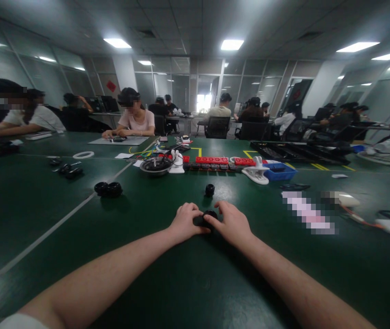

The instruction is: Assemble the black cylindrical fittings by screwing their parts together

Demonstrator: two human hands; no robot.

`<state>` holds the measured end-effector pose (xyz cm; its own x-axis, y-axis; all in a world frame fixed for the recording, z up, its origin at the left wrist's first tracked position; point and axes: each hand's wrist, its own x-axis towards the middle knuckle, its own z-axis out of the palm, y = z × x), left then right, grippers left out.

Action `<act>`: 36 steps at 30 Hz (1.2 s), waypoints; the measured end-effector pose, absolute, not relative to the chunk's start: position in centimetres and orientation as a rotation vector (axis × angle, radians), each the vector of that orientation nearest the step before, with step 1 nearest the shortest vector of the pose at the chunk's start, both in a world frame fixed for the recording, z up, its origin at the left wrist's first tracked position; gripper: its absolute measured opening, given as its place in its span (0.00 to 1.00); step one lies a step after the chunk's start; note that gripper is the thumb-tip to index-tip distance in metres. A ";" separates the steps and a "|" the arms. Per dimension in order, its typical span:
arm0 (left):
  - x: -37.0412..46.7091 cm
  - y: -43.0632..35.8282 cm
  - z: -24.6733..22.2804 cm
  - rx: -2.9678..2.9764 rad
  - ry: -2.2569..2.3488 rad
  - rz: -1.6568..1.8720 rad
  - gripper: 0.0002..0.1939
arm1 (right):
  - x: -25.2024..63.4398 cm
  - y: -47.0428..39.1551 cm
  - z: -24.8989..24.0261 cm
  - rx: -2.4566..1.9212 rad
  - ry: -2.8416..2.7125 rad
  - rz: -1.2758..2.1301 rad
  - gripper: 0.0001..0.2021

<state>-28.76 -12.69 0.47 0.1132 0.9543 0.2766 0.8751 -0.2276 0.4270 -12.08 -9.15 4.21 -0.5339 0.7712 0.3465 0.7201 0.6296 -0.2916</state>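
Observation:
Both hands meet over a small round black part [210,214] on the green table. My left hand [187,220] has its fingers closed against the part's left side. From the right, my right hand [231,221] grips the same part, its thumb on the near side and its fingers curved beyond. Just past the hands stands another small black part [210,190], touched by neither. Farther left, a pair of round black parts [108,189] sits beside the pale line on the table.
Across the table lie a metal bowl [155,166], red power strips [211,160], a white clamp [257,171], a blue bin [280,171] and black trays [301,151]. Cables and a white device are at right. A person [136,116] sits opposite; other people are around.

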 end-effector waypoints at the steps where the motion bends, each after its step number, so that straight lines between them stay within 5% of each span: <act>1: -28.7 -12.7 0.5 2.226 1.843 0.755 0.23 | -12.1 -9.2 4.3 -1.185 -2.422 0.143 0.20; 36: -28.3 -12.9 0.8 2.259 1.834 0.769 0.19 | -12.5 -9.5 4.0 -1.004 -2.550 -0.001 0.11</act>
